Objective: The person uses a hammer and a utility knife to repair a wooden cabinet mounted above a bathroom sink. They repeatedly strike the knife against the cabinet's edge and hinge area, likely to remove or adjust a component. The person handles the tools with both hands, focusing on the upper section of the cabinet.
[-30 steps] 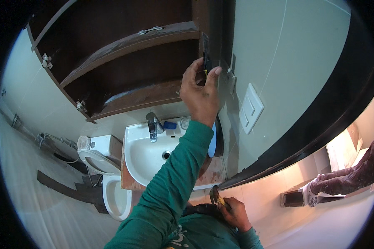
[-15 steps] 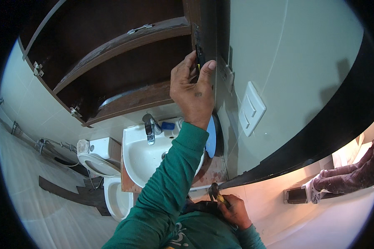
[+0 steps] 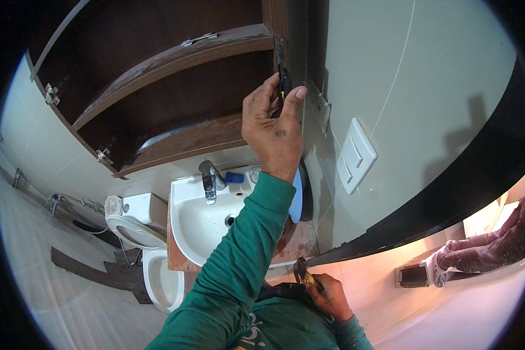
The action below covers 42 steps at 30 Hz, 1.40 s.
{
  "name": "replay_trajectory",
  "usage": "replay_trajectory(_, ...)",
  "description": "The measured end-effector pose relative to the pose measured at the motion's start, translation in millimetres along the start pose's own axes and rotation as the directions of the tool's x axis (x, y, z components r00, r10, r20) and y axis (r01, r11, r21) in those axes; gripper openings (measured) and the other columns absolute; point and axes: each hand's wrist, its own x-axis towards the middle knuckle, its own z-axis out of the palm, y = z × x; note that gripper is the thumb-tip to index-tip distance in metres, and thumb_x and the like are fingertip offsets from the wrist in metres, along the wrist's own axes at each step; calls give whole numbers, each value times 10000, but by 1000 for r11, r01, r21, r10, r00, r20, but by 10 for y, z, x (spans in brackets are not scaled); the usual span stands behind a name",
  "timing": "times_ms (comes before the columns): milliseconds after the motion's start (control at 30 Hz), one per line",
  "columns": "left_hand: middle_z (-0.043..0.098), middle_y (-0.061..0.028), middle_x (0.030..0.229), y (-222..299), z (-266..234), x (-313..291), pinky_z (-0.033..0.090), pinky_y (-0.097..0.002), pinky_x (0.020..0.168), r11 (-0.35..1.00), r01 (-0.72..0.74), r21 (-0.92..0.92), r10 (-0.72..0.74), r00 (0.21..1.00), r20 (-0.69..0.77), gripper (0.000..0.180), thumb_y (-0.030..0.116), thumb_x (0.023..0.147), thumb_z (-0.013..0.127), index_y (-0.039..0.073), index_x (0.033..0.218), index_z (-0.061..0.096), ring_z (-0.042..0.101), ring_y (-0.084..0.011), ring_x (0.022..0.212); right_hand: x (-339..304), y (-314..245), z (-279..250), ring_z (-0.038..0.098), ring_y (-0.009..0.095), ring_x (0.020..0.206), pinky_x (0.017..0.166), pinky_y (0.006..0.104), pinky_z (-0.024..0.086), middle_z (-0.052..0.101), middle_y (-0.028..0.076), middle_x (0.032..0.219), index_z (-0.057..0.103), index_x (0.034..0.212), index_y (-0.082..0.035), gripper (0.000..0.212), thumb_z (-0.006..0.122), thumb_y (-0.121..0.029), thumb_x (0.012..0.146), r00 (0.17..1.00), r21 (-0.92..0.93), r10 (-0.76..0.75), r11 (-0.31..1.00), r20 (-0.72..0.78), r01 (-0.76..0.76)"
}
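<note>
My left hand (image 3: 274, 131) is raised to the front edge of the dark wooden wall cabinet (image 3: 175, 125). Its fingers pinch a slim black and yellow tool (image 3: 282, 79) held upright against the cabinet's right side panel. The green sleeve runs down from it over the sink. My right hand (image 3: 331, 296) stays low by my chest, closed around a small dark plier-like tool (image 3: 300, 271).
A white washbasin (image 3: 195, 224) with a chrome tap (image 3: 207, 179) sits below the cabinet, a white toilet (image 3: 143, 233) to its left. A white wall switch (image 3: 354, 156) is on the right wall. Another person's hand (image 3: 490, 251) reaches toward a small dark box (image 3: 411, 275) at far right.
My left hand has shifted slightly up along the cabinet edge with the tool. The view has tilted a little. My right hand stays low with its tool.
</note>
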Motion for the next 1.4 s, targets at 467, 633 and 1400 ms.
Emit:
replay_trajectory(467, 658, -135, 1249, 60, -9, 12, 631, -362, 947, 999, 26, 31, -25, 1000, -6, 485, 334, 912, 892, 46, 1279, 761, 711, -211, 1098, 13, -38, -61, 717, 415, 896, 812, 458, 563, 726, 249, 985, 724, 1144, 32, 270, 748, -140, 936, 1000, -16, 3, 1000, 13, -3)
replay_trajectory(633, 659, -133, 1258, 58, -15, 21, 638, -355, 929, 999, 33, 25, -33, 999, 12, 467, 305, 911, 894, 55, 1284, 764, 718, -209, 1090, 33, -22, -58, 713, 416, 879, 799, 460, 558, 720, 249, 974, 721, 1130, 36, 258, 745, -142, 944, 1000, -2, 7, 1000, 14, -7)
replay_trajectory(1400, 696, -141, 1230, 151, -574, -102, 593, -352, 918, 997, -35, 71, 35, 999, 1, 395, 208, 965, 842, 36, 1293, 707, 701, -211, 1077, 223, -417, -43, 706, 407, 886, 804, 447, 558, 688, 238, 1006, 642, 1276, 19, 285, 653, -150, 1047, 998, 171, -55, 984, -29, 59)
